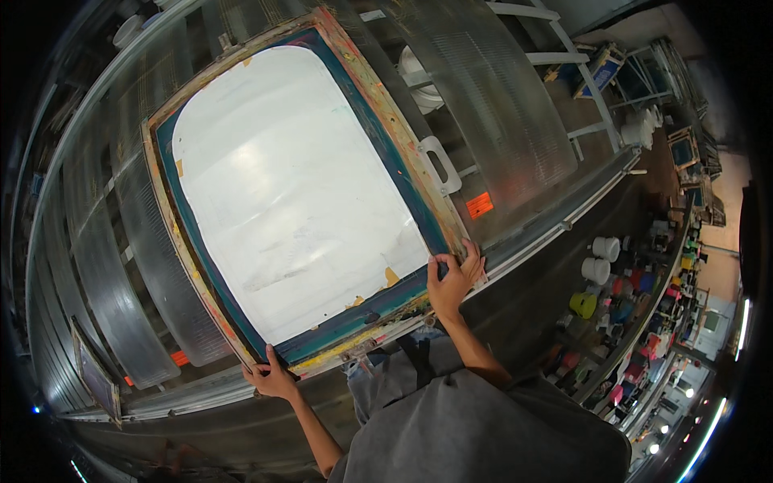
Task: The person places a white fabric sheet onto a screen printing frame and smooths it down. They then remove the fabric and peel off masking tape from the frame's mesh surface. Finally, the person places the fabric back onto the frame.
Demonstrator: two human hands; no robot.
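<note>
A large screen-printing frame [372,105] with paint-stained wooden edges lies tilted across the long table before me. Inside it, a dark blue-green border [366,145] surrounds a big white area [298,185] with rounded far corners and a few grey smudges. My left hand [274,380] grips the near left corner, thumb over the rim and fingers at the outer side. At the near right corner my right hand [455,282] is closed around the edge, thumb inward and fingers outside. What lies beneath the frame is hidden.
Curved, translucent panels [491,105] span the table on both sides. A pale loop handle [439,165] sits beside the frame's right edge; an orange label [479,205] lies nearby. A metal rail [555,229] edges the table. White buckets [596,270] and coloured containers stand at right.
</note>
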